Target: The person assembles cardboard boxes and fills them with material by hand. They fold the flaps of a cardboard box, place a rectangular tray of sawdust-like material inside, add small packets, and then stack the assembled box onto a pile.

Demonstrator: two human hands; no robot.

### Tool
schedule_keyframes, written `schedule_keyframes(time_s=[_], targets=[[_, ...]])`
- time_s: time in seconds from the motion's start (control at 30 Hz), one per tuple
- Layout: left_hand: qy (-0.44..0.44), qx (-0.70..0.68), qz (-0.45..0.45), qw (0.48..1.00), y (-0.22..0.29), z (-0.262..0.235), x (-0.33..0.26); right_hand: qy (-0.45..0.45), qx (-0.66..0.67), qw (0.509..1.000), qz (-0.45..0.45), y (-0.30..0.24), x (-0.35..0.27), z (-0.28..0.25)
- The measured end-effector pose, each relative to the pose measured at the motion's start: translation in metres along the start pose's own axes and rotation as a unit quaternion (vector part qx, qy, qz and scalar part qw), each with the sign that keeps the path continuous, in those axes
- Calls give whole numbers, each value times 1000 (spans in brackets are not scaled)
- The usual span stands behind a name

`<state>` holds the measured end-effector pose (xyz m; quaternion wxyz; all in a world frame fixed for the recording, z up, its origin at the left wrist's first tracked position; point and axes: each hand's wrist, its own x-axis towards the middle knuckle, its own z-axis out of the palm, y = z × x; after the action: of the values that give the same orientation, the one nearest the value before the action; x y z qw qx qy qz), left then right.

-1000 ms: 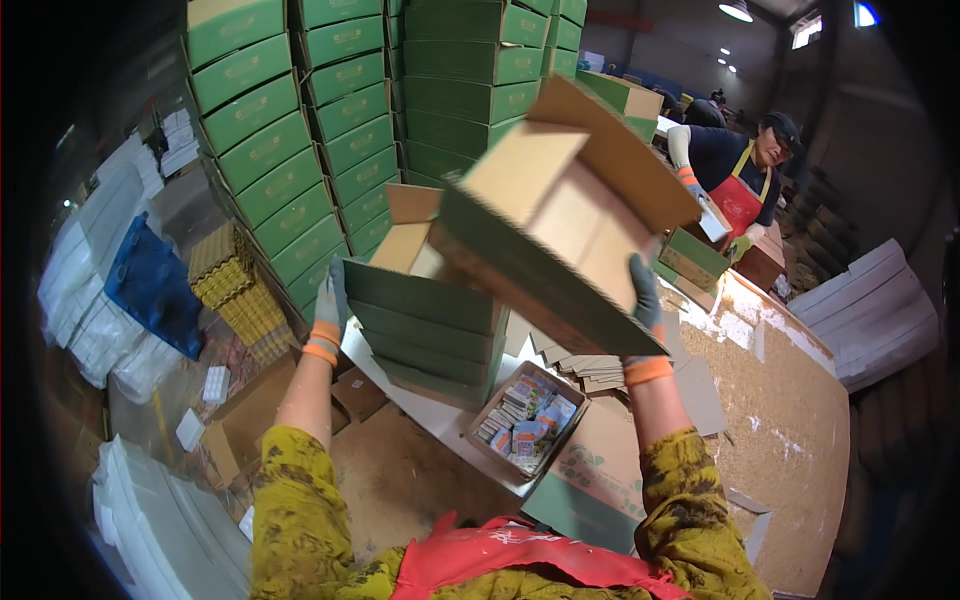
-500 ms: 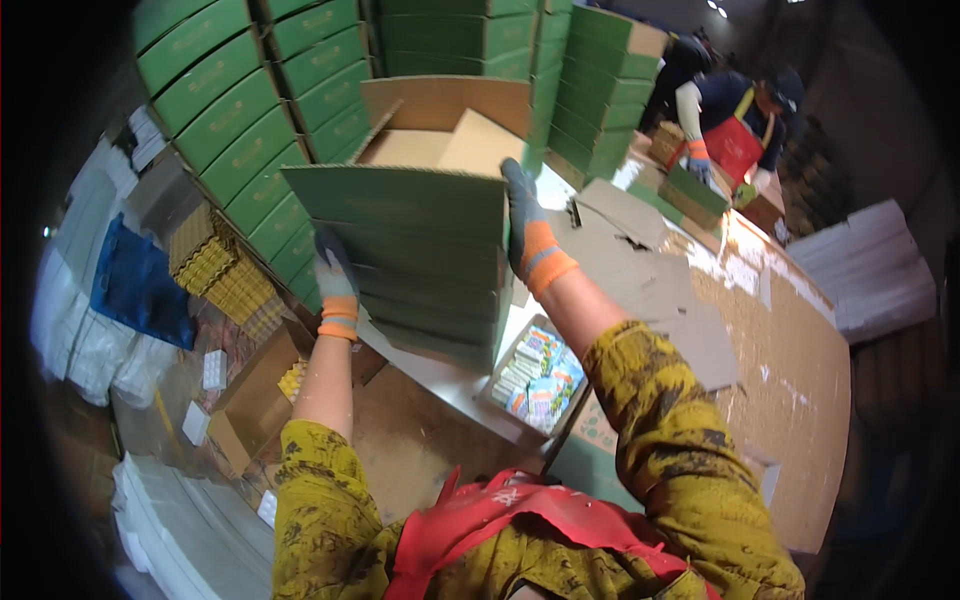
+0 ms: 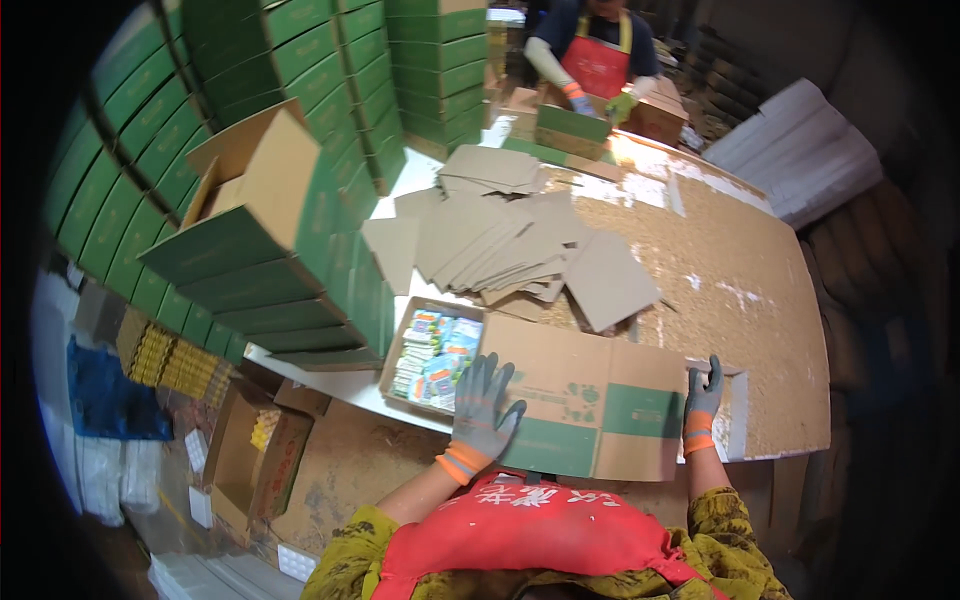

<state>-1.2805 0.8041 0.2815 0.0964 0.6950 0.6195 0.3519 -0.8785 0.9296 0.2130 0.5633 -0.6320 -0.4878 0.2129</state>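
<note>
Tall stacks of green boxes [image 3: 440, 80] rise beyond and to the left of a flattened carton [image 3: 590, 400], brown with green bands, in a dim packing hall. A broad, worn tabletop [image 3: 730, 270] carries the carton at its near edge and spreads out beyond and to the right of it. A shorter stack of green boxes [image 3: 345, 265], the top one with its flaps raised, stands to the carton's left. A co-worker [image 3: 598, 68] in a red apron stands well beyond it, across the tabletop. Loose grey-brown cardboard sheets [image 3: 500, 240] fan out just past the carton's far edge.

The carton itself lies flat between the wearer's two gloved hands, its long axis running from side to side, from one hand toward the other. A shallow box [image 3: 415, 406] sits just beside its left end. The left hand [image 3: 483, 410] is the nearer, laid over that end with fingers spread, gripping nothing. The right hand [image 3: 704, 400] is at the opposite end, thumb and fingers parted and unclenched; whether it touches the carton's edge cannot be told. Smallest of all, colorful packets [image 3: 432, 355] fill the shallow box left of the carton.
</note>
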Motion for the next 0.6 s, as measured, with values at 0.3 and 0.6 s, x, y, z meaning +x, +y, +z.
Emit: schedule_keyframes(time_s=[0.3,0.6], targets=[[-110,205,-15,972,17,104,7,-184,-185,964,45,-33,-46,-54],[259,-131,-26,957,17,71,34,-276,280,903,171,-72,0,-80]])
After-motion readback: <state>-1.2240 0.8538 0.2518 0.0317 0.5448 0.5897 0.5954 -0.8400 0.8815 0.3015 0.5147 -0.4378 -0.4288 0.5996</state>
